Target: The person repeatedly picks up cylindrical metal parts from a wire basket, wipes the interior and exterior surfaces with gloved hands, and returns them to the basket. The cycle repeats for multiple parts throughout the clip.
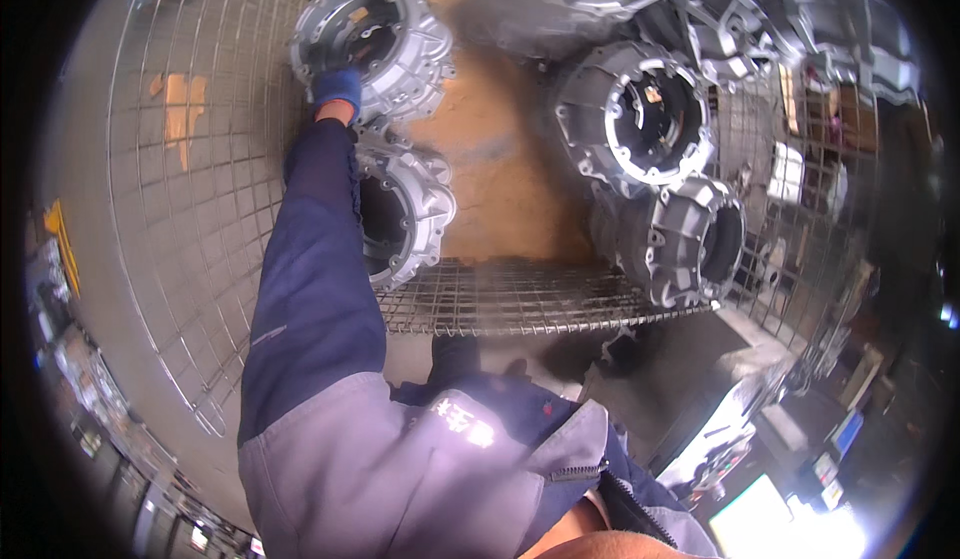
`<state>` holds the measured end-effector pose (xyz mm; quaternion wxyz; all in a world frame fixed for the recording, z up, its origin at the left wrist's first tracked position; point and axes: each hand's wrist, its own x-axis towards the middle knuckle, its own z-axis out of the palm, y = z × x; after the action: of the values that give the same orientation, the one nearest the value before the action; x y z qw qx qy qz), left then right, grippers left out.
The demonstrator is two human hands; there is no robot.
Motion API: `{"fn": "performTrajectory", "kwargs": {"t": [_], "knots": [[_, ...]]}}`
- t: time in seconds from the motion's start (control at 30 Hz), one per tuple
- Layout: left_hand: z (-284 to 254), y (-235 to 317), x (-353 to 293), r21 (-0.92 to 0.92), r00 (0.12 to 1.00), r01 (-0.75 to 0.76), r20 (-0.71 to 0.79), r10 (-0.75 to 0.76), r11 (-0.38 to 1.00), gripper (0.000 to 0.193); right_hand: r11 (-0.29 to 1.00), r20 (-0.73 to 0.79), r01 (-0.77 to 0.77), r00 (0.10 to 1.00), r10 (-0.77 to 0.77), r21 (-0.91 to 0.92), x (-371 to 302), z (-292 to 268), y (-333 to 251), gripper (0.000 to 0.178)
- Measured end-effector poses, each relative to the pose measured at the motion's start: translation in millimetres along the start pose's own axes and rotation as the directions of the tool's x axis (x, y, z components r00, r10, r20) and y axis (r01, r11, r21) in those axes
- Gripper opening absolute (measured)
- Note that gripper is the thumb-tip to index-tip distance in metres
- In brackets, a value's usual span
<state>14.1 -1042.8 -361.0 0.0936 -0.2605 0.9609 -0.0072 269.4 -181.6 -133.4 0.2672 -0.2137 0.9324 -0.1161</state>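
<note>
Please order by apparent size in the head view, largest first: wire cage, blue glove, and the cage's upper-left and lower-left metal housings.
Wire cage
Upper-left housing
Lower-left housing, partly hidden by sleeve
Blue glove

A silver-grey casting is seen in the upper left of the frame. Its broad, round body is ribbed outside, and its flange is edged with small bolt lugs. The dark, hollow mouth is turned toward the camera, tilted slightly left; the lower-left rim is partly hidden.
</note>
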Motion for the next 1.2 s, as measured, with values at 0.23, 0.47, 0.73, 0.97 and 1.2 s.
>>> {"fn": "performTrajectory", "kwargs": {"t": [0.23,0.47,0.73,0.97,1.2], "knots": [[-23,83,-46,0.002,0.952,0.025,-0.305,-0.024,1.0,0.039,-0.015,0.502,-0.608,0.641,0.581,0.794,40,-25,-51,0.031],[-30,318,-160,-0.74,0.956,-0.267,-0.123,0.267,0.617,0.028,-0.091,0.461,-0.537,0.612,0.642,0.839,45,-10,-38,0.036],[-154,558,-249,-0.399,0.742,-0.606,0.027,0.669,0.688,0.037,-0.124,0.418,-0.427,0.711,0.565,0.896,80,-4,55,0.024],[-147,554,-139,0.103,0.747,-0.602,0.422,0.514,0.792,0.051,-0.345,0.478,-0.331,0.642,0.599,0.878,65,-34,128,0.022],[-101,551,-105,0.119,0.796,-0.566,0.336,0.503,0.816,0.029,-0.291,0.587,-0.513,0.648,0.485,0.807,69,-4,156,0.015]]}}
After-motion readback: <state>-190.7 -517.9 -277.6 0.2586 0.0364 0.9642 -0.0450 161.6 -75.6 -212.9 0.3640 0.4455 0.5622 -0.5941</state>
